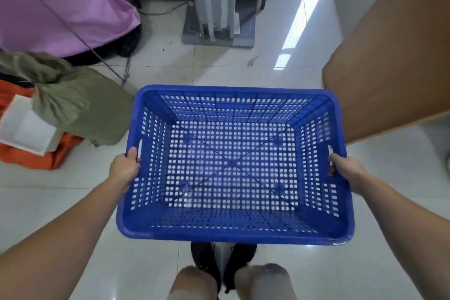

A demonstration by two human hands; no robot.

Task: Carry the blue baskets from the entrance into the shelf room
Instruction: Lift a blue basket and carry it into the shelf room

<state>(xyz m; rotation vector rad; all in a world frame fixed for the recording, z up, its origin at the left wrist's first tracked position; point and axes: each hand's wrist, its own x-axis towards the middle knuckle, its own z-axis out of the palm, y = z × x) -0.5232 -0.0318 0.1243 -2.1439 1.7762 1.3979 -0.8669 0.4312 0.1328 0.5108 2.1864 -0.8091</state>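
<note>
A blue perforated plastic basket (233, 229) hangs level in front of me above the white tiled floor, with nothing in it. My left hand (124, 168) grips its left rim beside the handle slot, thumb on top. On the opposite side my right hand (347, 168) grips the right rim at the other handle slot. Both arms reach forward from the bottom corners. My knees and black shoes show under the basket's near edge.
A brown wooden panel (394, 61) juts in at the right, close to the basket's far right corner. At the left lie an olive bag (80, 107), orange cloth with a white box (26, 129) and a pink cover (56, 2). A grey stand base (219, 36) sits ahead.
</note>
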